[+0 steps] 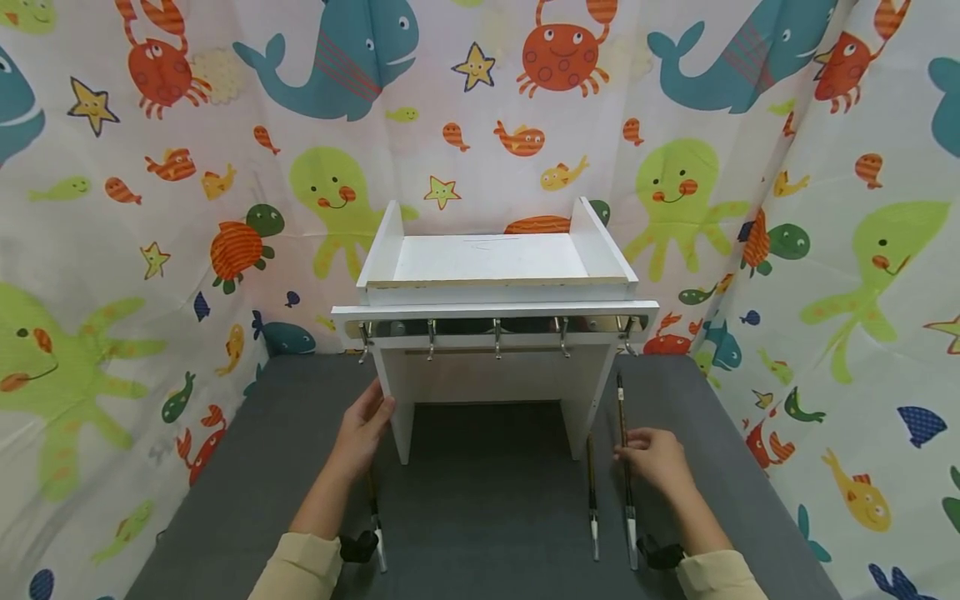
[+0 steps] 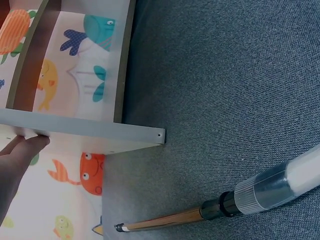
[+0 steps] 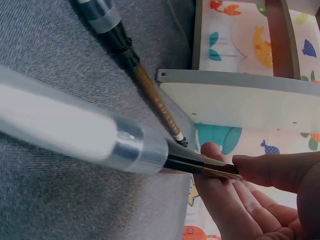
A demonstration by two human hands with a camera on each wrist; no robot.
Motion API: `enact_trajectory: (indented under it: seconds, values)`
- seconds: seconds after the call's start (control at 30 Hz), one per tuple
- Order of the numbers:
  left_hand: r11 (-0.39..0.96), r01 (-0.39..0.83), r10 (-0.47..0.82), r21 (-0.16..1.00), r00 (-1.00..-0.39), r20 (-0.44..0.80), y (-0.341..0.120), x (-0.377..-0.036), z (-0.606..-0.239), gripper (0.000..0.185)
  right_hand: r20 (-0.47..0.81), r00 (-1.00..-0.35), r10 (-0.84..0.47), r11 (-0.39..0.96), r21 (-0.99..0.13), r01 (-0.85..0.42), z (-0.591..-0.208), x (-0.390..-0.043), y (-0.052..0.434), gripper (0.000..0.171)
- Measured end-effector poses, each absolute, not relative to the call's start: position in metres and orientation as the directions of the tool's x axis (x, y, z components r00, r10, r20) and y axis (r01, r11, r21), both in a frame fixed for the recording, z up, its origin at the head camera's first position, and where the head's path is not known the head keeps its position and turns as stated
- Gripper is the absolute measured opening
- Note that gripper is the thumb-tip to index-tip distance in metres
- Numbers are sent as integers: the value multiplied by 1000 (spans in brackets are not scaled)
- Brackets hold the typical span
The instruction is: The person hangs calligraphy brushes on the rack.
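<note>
A: On the grey mat (image 1: 487,467), what's there?
B: White rack (image 1: 495,333), legs down on the mat. Open tray (image 1: 491,258) on top, nothing in it. Row of metal hooks (image 1: 497,337) under the front ledge, nothing hanging on them.

A: Left hand?
B: Left hand (image 1: 365,429) is at the rack's left leg, fingers fairly straight, tips touching the leg's edge. The left wrist view shows a fingertip against the underside of a white board. Not gripping anything.

A: Right hand?
B: Right hand (image 1: 654,457) pinches a brush (image 1: 625,467) between thumb and fingers, partway along the dark handle. The right wrist view shows it close: thumb on top, fingers under, clear cap toward the camera. The brush runs along the mat just right of the rack's right leg, capped end toward the person. Can't tell if it's lifted or still lying on the mat.

A: Other brushes?
B: Two. The second brush (image 1: 592,500) lies just left of the held one, near the right leg, capped tip toward the person. The third brush (image 1: 375,517) lies on the left side, partly under the left forearm, cap near the wrist.

A: Anything inside the rack's lower opening?
B: Only mat shows between the legs.

A: Background?
B: Sea-animal curtain (image 1: 150,208) all round, behind and at both sides
</note>
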State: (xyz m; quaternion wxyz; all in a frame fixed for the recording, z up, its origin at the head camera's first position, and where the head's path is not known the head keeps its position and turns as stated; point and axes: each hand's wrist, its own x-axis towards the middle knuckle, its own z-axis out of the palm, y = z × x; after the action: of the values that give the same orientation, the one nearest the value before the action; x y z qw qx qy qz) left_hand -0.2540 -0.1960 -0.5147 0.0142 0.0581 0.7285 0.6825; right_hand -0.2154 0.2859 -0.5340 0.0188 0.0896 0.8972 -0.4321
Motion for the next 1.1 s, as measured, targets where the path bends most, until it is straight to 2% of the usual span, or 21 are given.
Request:
enact_trajectory:
  seconds: [0.63, 1.1]
  values:
    - [24, 88, 102, 996, -991, 85, -195, -256, -513, 68, 26, -975, 219, 513, -853, 92, -493, -192, 277, 40]
    - [40, 88, 118, 995, -990, 83, -197, -256, -517, 71, 176, -957, 232, 444, -894, -57, -471, -169, 267, 35]
